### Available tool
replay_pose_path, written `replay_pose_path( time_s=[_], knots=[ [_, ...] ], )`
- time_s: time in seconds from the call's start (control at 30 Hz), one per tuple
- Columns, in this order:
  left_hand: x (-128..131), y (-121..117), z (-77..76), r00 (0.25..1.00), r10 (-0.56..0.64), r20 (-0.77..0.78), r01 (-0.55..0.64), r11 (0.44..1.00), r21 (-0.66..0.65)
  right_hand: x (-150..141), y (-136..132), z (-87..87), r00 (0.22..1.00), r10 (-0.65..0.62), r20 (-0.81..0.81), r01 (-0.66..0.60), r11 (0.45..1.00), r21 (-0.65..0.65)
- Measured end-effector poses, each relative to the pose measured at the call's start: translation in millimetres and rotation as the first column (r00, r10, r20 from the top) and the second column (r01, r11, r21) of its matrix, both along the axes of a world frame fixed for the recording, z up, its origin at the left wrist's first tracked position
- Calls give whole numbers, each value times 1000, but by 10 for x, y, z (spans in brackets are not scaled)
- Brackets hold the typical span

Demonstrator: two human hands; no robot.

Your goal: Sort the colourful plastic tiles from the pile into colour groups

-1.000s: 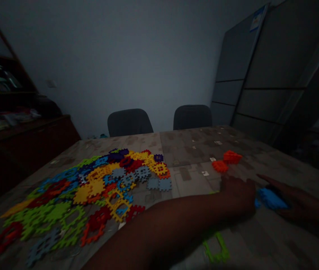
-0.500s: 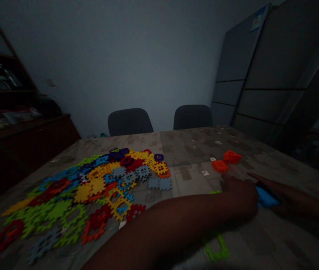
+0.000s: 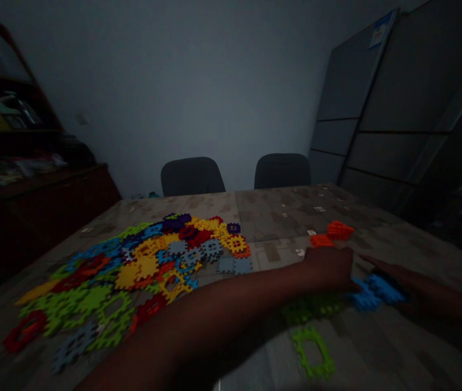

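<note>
My right hand [image 3: 414, 293] comes in from the right edge and holds a blue interlocking tile piece [image 3: 388, 289], its fingers stretched along the far side. Directly left of that lies another blue notched tile [image 3: 363, 297]. My left hand [image 3: 331, 270] is curled, with a fingertip at this tile's left edge; most of its fingers are hidden. Green tiles [image 3: 312, 308] lie in shadow below the left forearm. Closer to me is a green open-frame tile [image 3: 313, 353]. Beyond the left hand sit orange tile pieces [image 3: 340, 230], partly covered by the hand.
A wide spread of loose notched tiles [image 3: 137, 271] in many colours covers the table's left side. The patterned tabletop [image 3: 269, 220] carries small white marks. Two dark chairs [image 3: 192, 176] stand behind it. A cabinet [image 3: 43, 201] is at left, tall panelled doors [image 3: 332, 108] at right.
My left hand has shifted left and slightly away from my right hand, uncovering the left blue tile. The right hand stays nearly in place. The view has turned slightly left.
</note>
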State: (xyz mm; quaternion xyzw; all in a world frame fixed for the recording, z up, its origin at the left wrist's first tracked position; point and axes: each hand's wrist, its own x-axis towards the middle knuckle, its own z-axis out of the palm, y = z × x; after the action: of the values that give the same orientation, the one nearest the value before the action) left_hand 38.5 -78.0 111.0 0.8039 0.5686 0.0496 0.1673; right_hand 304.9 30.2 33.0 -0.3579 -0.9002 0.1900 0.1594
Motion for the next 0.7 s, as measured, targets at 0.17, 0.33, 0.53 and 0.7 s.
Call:
replay_pose_path(
  time_s=[0.17,0.33,0.53,0.7],
  knots=[
    [-795,-459,-13,966,43,256,-92,979,183,6,-24,-38,999,-43,-34,42,999,-17],
    [-1671,-1360,-320,836,164,523,-324,918,229,13,-118,-72,978,-99,-184,100,995,-1],
    [-2301,-2512,-773,723,484,493,-625,763,167,-83,-194,104,978,-72,-198,61,996,-61],
    [-2469,-2931,-839,754,501,424,-629,737,248,-592,-382,385,998,33,-51,-35,999,-35]
  ],
)
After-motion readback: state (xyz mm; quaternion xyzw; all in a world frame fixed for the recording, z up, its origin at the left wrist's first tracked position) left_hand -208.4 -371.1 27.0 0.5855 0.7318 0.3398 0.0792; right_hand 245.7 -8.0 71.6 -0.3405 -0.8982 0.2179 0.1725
